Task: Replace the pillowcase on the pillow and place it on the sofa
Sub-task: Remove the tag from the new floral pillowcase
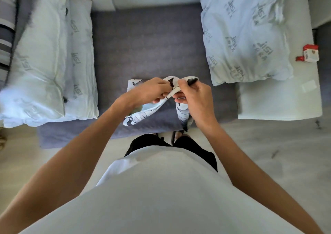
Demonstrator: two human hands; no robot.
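— Where's the pillowcase (143, 115)?
— Bunched between both hands above the sofa (148, 42); left hand (150, 90) and right hand (193, 97) each grip it.
— Any writing?
— Grey logos on the pillow (245, 31), unreadable.

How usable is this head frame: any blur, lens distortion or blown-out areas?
Head view: strong wide-angle bending, so the sofa edges curve. The left pillows smear with motion blur at the far left. The right pillow prints read fairly sharp. Both hands, left hand and right hand, and the pillowcase are reasonably sharp. Lighting is soft and even, without harsh glare.
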